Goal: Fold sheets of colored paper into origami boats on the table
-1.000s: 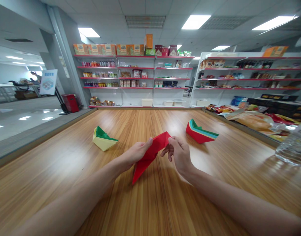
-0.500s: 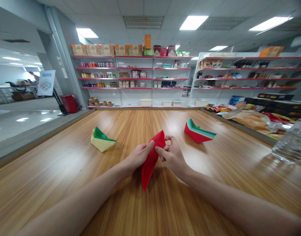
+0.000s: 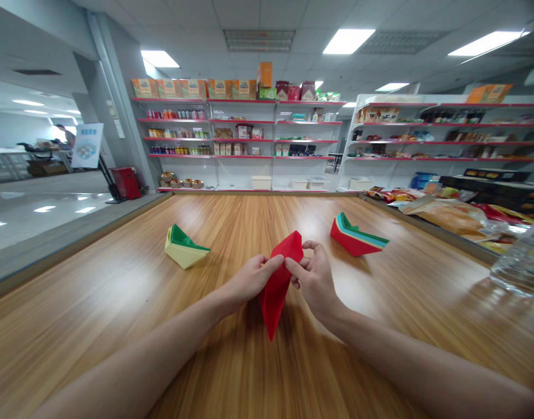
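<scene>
Both my hands pinch a folded red paper (image 3: 279, 279) held upright just above the wooden table (image 3: 118, 302). My left hand (image 3: 249, 279) grips its left side with thumb and fingers pressed together. My right hand (image 3: 313, 276) pinches its right upper edge, fingers curled. The paper's lower point hangs toward the table. A yellow and green paper boat (image 3: 186, 247) rests to the left. A stack of nested paper boats (image 3: 356, 235), red outermost, lies to the right.
A clear plastic bottle (image 3: 520, 262) lies at the right edge. Snack bags (image 3: 445, 212) are heaped on the neighbouring counter at right. Shop shelves (image 3: 249, 139) with goods line the back wall. A lower grey floor area runs along the table's left edge.
The red paper has swung from a slanted, spread position to an upright, narrower fold. My hands have drawn closer together around its top.
</scene>
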`<move>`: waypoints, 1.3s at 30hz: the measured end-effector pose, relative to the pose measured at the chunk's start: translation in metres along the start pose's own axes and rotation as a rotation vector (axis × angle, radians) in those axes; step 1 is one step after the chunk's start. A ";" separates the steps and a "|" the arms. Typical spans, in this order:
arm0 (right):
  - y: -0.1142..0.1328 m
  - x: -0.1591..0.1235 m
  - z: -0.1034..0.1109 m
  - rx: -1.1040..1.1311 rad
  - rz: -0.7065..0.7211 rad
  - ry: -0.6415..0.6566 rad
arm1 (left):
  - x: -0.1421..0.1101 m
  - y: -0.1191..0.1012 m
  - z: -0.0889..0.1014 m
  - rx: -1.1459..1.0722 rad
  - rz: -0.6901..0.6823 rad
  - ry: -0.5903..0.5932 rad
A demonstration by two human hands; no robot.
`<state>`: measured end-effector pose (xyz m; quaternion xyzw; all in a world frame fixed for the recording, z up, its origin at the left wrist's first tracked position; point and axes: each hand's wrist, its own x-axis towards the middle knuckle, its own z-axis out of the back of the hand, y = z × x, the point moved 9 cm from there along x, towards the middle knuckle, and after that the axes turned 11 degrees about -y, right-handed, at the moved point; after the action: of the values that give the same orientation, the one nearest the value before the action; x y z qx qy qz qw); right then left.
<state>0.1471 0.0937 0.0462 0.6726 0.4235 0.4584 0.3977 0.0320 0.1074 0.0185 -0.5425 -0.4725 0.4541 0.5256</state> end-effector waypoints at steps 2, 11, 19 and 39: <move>0.000 -0.004 -0.008 -0.008 -0.002 0.080 | -0.002 0.000 -0.002 -0.086 0.011 0.027; 0.004 -0.019 -0.029 -0.145 0.058 0.286 | -0.008 0.000 -0.003 -0.336 0.080 0.067; 0.011 -0.018 -0.024 -0.010 0.054 0.210 | -0.014 -0.006 -0.008 -0.308 0.042 0.094; -0.010 -0.005 -0.017 0.002 -0.031 0.181 | -0.006 -0.013 0.018 -0.247 -0.214 -0.116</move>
<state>0.1282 0.0948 0.0397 0.6221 0.4686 0.5107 0.3643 0.0134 0.1043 0.0311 -0.5224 -0.6093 0.3647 0.4720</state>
